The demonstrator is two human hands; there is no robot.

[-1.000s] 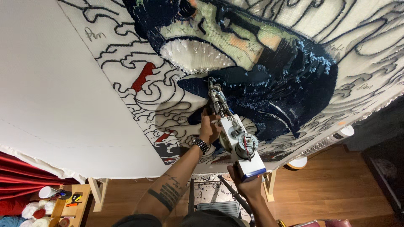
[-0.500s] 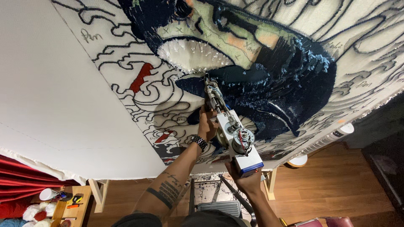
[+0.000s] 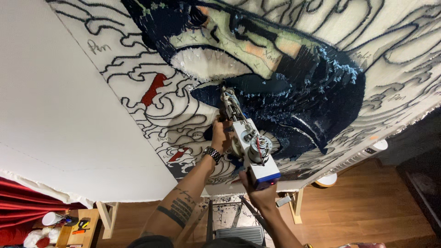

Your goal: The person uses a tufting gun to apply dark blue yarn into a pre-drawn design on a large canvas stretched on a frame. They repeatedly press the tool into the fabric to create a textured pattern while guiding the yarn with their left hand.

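Note:
A silver tufting gun [image 3: 245, 140] with a blue base points its needle into a large stretched cloth [image 3: 115, 82] drawn with black outlines. My left hand [image 3: 220, 135], with a watch on the wrist, grips the gun's front handle. My right hand [image 3: 258, 193] holds the rear handle under the blue base. The needle tip touches the edge of a dark navy tufted patch [image 3: 294, 105], just below a white tufted area [image 3: 206, 62]. Small red patches [image 3: 154, 88] lie to the left.
The cloth hangs on a wooden frame whose legs [image 3: 108, 216] stand on a wood floor. A small table [image 3: 69, 227] with yarn and tools sits bottom left beside red fabric [image 3: 23, 202]. A white fan [image 3: 328, 179] and a step stool [image 3: 239, 232] are below.
The gun and both hands have shifted slightly up and left along the navy patch's edge; the view has moved a little with them.

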